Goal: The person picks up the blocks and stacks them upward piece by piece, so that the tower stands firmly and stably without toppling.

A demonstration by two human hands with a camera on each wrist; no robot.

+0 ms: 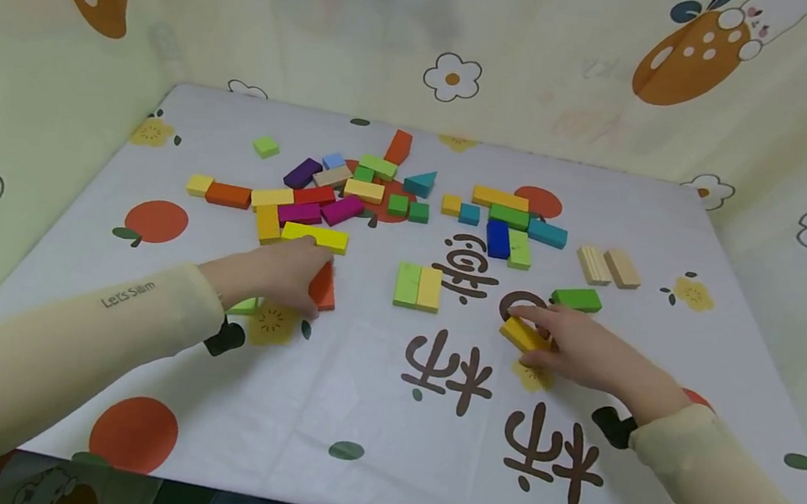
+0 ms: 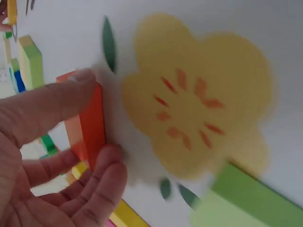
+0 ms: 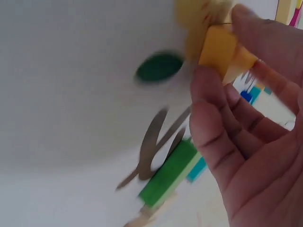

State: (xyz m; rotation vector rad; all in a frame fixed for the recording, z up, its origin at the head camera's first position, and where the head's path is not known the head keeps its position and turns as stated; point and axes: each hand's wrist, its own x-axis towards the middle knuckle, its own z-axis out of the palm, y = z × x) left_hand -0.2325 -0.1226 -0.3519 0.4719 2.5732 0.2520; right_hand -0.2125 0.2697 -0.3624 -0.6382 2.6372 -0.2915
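Observation:
My left hand (image 1: 293, 268) pinches a red-orange wooden block (image 1: 324, 287) between thumb and fingers, low over the cloth. In the left wrist view the thumb lies along one end of that block (image 2: 92, 123) and the fingertips at the other. On the right, my right hand (image 1: 577, 345) grips a yellow-orange block (image 1: 523, 334) by its ends. The right wrist view shows that yellow block (image 3: 218, 49) between thumb and fingertips. A green block (image 1: 576, 299) lies just beyond the right hand. Between the hands, a light green block (image 1: 407, 285) and a yellow block (image 1: 429, 290) lie side by side.
Several coloured blocks, among them a purple one (image 1: 303, 173) and a teal triangle (image 1: 420, 183), lie across the back of the table (image 1: 375, 484). Two plain wood blocks (image 1: 623, 269) lie at the right. A light green block (image 1: 243, 306) is partly hidden by the left wrist.

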